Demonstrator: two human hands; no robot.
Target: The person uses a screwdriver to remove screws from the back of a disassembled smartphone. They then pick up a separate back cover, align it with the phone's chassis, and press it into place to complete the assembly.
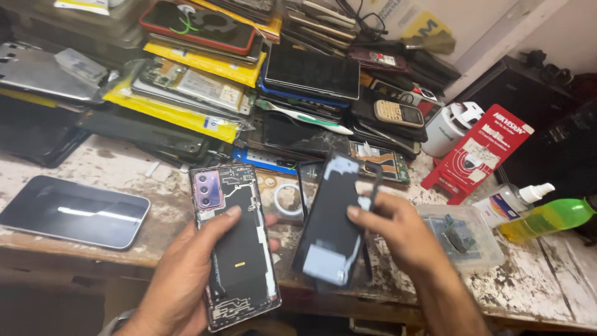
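cradling an opened phone (pixel 239 249), innards up, the left hand (pixel 186 280) wraps it at seven o'clock; the right hand (pixel 404 239) pinches the removed back cover (pixel 333 224) at five o'clock, inner side showing, above the tabletop (pixel 547 286).

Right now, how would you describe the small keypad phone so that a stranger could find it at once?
Start at the big heap of phones and screens along the back of the worn white workbench. Go to its right end, just left of the white cylindrical container. There lies a small beige keypad phone on dark handsets; it alone has physical buttons.
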